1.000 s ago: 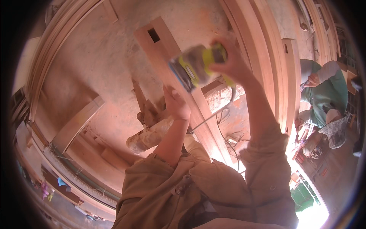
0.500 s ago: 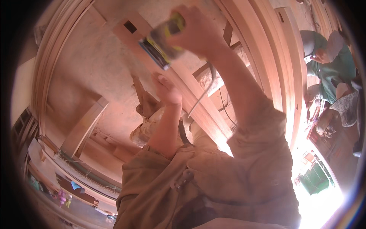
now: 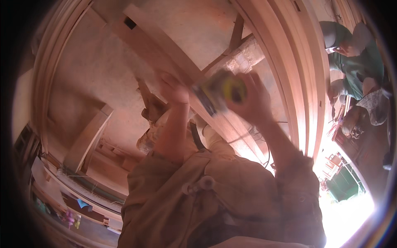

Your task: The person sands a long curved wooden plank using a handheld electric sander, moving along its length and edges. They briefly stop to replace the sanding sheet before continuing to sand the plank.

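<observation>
A long wooden beam (image 3: 182, 62) with a dark rectangular slot near its far end runs diagonally in front of me. My right hand (image 3: 250, 97) is closed around a green-yellow and black power sander (image 3: 215, 89), blurred by motion. The sander's flat base is at the beam's near part. At the beam's left edge is my left hand (image 3: 173, 89), its fingers stretched out and somewhat blurred, with nothing visible in them. Whether its fingertips press on the wood is hard to make out.
Long stacked boards (image 3: 285, 62) curve past on my right, and more timber (image 3: 62, 53) lies along the left. A short board (image 3: 93, 136) stands at the lower left. A cable (image 3: 266, 149) runs near the beam. At far right sits a person in green (image 3: 357, 70).
My right hand has drawn the sander back along the beam, toward me and to the right. My left hand has shifted slightly left and stays by the beam.
</observation>
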The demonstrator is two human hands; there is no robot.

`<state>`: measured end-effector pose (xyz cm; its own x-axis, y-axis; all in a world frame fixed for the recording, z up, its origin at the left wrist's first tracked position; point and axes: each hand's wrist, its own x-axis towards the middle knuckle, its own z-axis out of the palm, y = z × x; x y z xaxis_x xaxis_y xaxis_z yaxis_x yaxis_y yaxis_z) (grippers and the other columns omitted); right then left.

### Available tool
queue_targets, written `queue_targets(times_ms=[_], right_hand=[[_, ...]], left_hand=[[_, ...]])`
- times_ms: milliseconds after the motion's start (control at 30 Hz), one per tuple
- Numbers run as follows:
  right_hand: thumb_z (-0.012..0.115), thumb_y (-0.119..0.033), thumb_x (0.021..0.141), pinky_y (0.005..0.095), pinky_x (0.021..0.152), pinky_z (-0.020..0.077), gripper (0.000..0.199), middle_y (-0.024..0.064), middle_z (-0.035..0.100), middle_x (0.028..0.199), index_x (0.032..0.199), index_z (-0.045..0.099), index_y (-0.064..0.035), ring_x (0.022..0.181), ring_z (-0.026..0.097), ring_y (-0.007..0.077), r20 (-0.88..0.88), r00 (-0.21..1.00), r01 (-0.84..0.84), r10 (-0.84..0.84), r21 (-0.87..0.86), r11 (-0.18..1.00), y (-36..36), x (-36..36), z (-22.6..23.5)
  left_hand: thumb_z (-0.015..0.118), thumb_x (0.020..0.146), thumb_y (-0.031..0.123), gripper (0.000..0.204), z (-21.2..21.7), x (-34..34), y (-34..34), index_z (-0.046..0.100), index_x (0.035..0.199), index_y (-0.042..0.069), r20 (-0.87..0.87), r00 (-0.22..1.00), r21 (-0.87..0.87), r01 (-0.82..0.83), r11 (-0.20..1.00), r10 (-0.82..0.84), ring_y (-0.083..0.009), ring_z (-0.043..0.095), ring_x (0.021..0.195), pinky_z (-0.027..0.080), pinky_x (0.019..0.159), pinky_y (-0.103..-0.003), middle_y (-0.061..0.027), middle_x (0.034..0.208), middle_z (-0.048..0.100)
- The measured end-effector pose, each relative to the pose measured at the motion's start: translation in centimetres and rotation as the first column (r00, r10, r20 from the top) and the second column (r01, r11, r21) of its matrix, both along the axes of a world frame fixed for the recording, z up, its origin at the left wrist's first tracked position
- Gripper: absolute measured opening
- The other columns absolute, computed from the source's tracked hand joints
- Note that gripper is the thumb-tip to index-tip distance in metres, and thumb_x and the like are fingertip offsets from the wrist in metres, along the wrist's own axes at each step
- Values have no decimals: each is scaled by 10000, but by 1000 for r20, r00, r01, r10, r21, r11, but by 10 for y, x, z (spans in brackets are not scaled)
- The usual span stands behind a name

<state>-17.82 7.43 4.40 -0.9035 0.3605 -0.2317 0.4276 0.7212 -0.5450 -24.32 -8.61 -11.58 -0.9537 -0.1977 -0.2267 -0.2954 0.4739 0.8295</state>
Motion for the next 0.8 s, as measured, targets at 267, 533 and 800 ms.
queue_targets(times_ms=[267, 533, 800], right_hand=[[728, -323, 622, 396, 797, 493, 572, 129, 567, 1038, 1131, 546, -139, 913, 607, 316, 98, 995, 16, -2, -146, 989, 27, -92, -16], [728, -166, 583, 433, 698, 515, 591, 97, 499, 1046, 1139, 529, -160, 940, 553, 318, 177, 979, 80, -97, 103, 991, -6, 178, 28], [723, -209, 627, 431, 705, 511, 498, 119, 544, 974, 1092, 563, -134, 878, 585, 331, 30, 994, 99, -101, 57, 993, -5, 100, 15]], left_hand=[[313, 981, 347, 501, -10, -7, 6, 476, 1228, -58, 44, 997, 27, -67, 997, 66, -372, 561, 1038, 456, 880, -389, -262, 1136, 570], [266, 986, 364, 527, 17, -7, 7, 473, 1198, -71, 141, 988, -110, -42, 993, 57, -411, 555, 997, 462, 859, -416, -305, 1164, 534], [286, 968, 411, 509, 10, -5, 4, 508, 1037, -42, 91, 996, -182, 15, 983, 1, -480, 557, 918, 477, 776, -486, -291, 1077, 573]])
